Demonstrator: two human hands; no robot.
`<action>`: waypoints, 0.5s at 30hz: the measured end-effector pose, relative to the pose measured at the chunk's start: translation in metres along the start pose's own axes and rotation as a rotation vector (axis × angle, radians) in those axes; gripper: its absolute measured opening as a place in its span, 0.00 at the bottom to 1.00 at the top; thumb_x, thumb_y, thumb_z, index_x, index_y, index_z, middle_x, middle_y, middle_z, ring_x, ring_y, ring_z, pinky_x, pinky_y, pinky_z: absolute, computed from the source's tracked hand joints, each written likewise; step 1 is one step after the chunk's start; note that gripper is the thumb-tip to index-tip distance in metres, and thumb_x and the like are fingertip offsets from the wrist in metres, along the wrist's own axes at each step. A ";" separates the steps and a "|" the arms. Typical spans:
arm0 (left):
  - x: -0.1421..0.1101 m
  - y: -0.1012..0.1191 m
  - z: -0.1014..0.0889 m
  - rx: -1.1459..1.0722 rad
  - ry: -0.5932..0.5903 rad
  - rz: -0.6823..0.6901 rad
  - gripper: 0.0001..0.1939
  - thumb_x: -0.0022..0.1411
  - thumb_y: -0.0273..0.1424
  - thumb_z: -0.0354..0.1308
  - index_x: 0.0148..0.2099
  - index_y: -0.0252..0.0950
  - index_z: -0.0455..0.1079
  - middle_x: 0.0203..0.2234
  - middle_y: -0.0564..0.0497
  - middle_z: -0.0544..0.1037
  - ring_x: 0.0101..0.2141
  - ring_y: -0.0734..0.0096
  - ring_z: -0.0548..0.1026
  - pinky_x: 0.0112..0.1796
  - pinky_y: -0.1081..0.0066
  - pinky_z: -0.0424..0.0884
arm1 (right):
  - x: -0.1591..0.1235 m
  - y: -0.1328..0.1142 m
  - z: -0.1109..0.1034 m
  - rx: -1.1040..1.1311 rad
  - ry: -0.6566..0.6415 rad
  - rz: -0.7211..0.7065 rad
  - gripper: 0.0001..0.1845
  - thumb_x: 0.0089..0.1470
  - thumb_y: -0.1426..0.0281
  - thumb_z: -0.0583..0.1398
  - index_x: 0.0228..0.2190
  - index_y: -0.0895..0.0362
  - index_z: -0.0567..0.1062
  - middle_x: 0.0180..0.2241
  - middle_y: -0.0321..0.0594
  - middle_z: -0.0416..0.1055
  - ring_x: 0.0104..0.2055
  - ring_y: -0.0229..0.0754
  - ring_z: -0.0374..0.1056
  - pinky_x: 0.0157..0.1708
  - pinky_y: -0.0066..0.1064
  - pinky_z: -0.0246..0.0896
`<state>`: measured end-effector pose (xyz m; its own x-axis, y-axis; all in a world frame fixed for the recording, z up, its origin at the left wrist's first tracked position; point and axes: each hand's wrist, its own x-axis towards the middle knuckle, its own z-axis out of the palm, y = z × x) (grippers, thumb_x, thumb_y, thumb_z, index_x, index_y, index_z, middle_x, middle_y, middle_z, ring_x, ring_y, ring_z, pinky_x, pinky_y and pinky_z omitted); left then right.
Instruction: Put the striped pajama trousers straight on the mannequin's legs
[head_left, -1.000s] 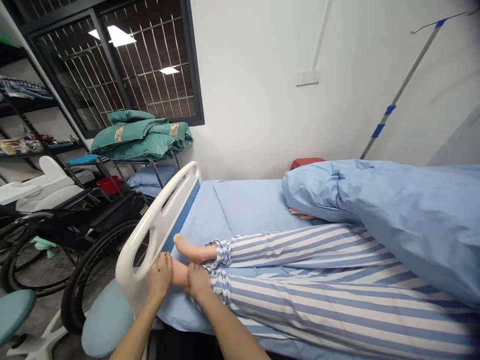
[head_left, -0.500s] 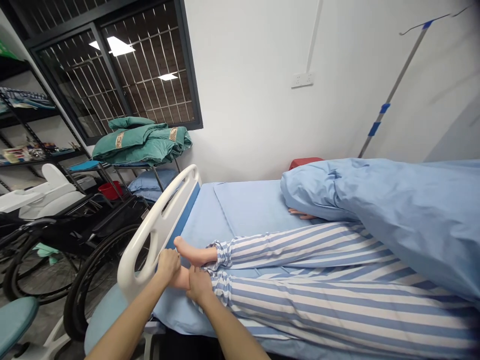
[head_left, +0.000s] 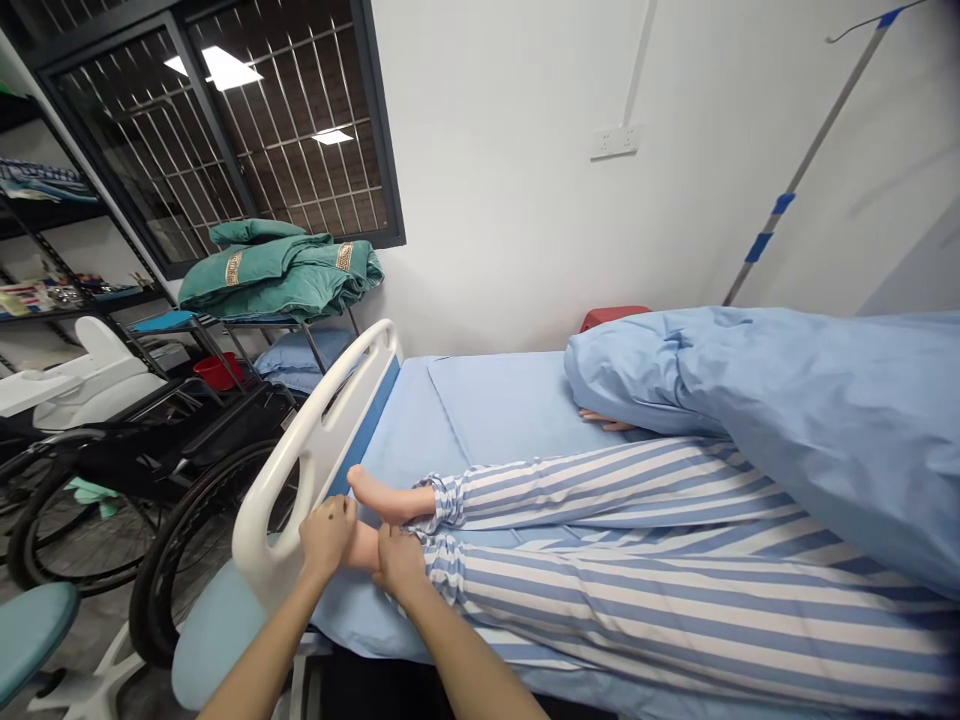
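The left hand (head_left: 327, 535) and right hand (head_left: 399, 560) press in a two-sided grip around a bare foot (head_left: 361, 547), which sticks out of a blue-striped pyjama cuff (head_left: 442, 565) onto the pale blue bed sheet (head_left: 480, 410), apparently held steady just inside the white plastic footboard (head_left: 315, 440).

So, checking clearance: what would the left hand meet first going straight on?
The left hand, on the nearer foot, would probably meet the other bare foot first, near its toes, though depth is unclear.

Feet (head_left: 382, 497) on bed (head_left: 495, 395) along wall (head_left: 510, 200) — w/chair (head_left: 202, 540) left of footboard (head_left: 259, 555), shelves (head_left: 75, 297) behind.
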<state>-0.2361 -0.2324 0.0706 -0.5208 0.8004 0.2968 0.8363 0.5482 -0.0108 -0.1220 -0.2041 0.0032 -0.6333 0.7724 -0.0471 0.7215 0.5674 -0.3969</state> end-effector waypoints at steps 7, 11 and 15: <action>-0.018 -0.008 0.014 -0.127 0.093 -0.134 0.17 0.64 0.35 0.40 0.36 0.38 0.69 0.30 0.49 0.76 0.30 0.71 0.71 0.31 0.72 0.60 | -0.002 0.000 0.002 0.012 0.017 0.014 0.35 0.33 0.67 0.69 0.45 0.61 0.66 0.41 0.53 0.70 0.41 0.55 0.69 0.38 0.41 0.63; -0.013 -0.011 0.010 0.000 0.039 -0.092 0.18 0.64 0.35 0.39 0.34 0.37 0.69 0.29 0.47 0.77 0.28 0.68 0.72 0.31 0.70 0.61 | -0.002 -0.001 0.001 -0.006 0.009 0.006 0.34 0.34 0.66 0.68 0.45 0.60 0.66 0.41 0.53 0.70 0.42 0.55 0.69 0.38 0.40 0.64; 0.003 -0.012 -0.001 0.060 -0.114 0.074 0.17 0.62 0.33 0.42 0.35 0.32 0.71 0.29 0.41 0.77 0.31 0.64 0.74 0.34 0.67 0.64 | -0.002 -0.001 0.000 -0.021 0.004 0.002 0.33 0.36 0.66 0.68 0.45 0.59 0.66 0.42 0.53 0.70 0.42 0.54 0.69 0.37 0.40 0.64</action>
<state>-0.2470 -0.2369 0.0722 -0.4769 0.8597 0.1829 0.8632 0.4973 -0.0871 -0.1217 -0.2058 0.0032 -0.6310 0.7745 -0.0443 0.7284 0.5718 -0.3775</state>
